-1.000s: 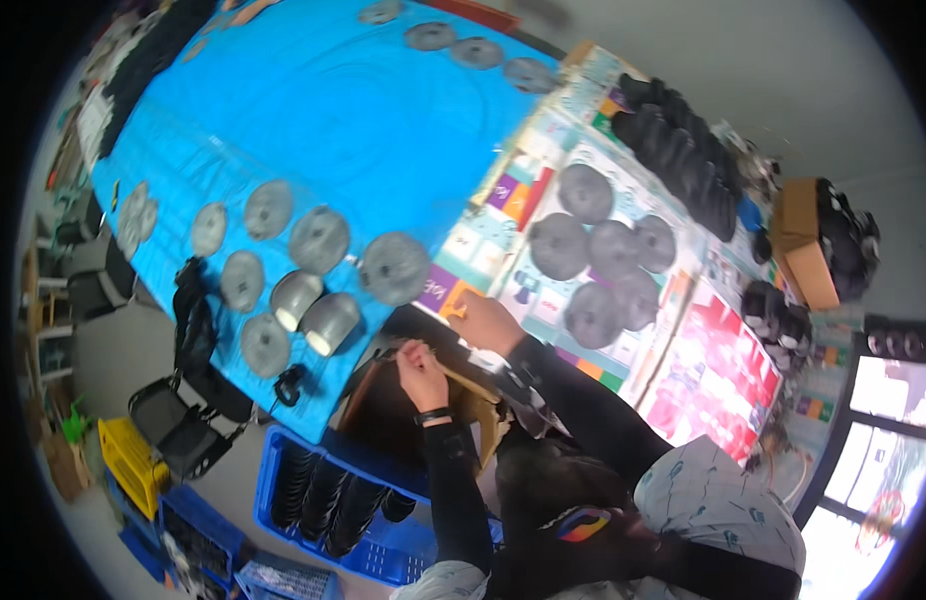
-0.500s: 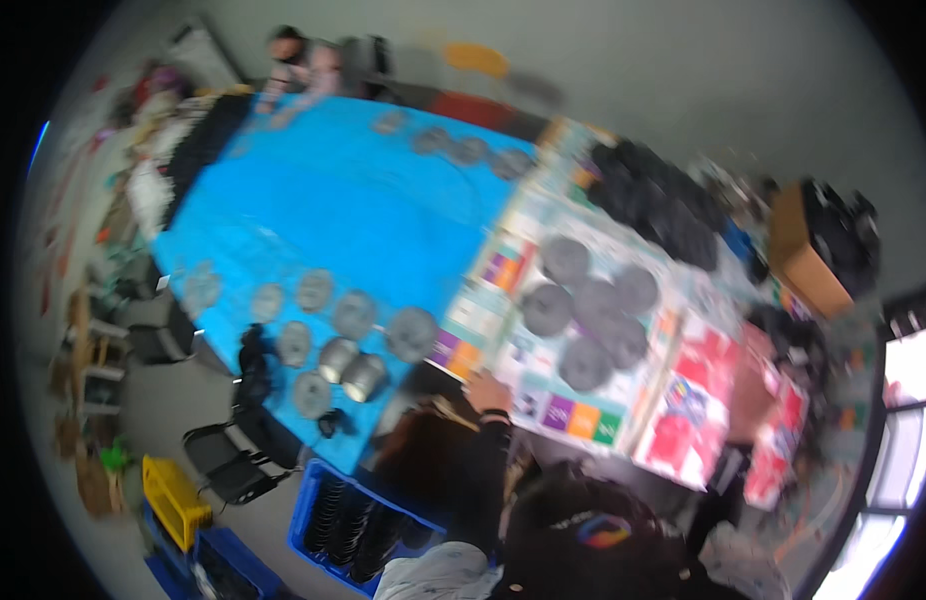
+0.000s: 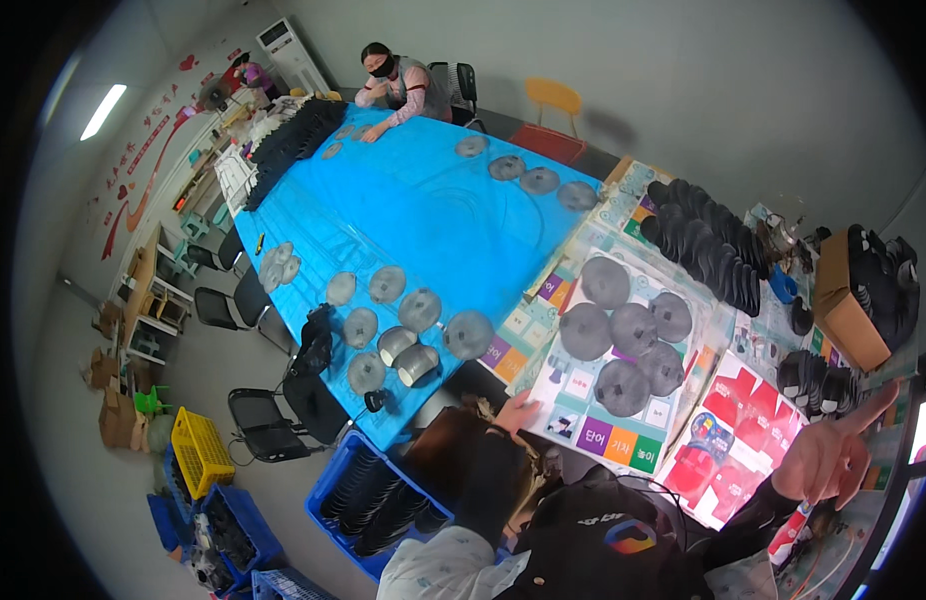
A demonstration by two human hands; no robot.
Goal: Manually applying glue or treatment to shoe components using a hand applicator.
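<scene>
My left hand rests against the left edge of a printed board with coloured squares, its fingers stretched out. Several round dark-grey mesh discs lie on that board, some overlapping. Off to the right, my right hand is raised above the table's side near a red-and-white printed sheet. Its index finger points out, the other fingers are loosely bent, and nothing is in it.
A blue-covered table holds more mesh discs and two metal cylinders. Black curved pieces and a cardboard box stand at right. A blue crate is below left. A co-worker sits at the far end.
My view has turned, so the table sits further right and the picture is sharper. My right hand has come up into view at the right. My left hand stays by the board's edge.
</scene>
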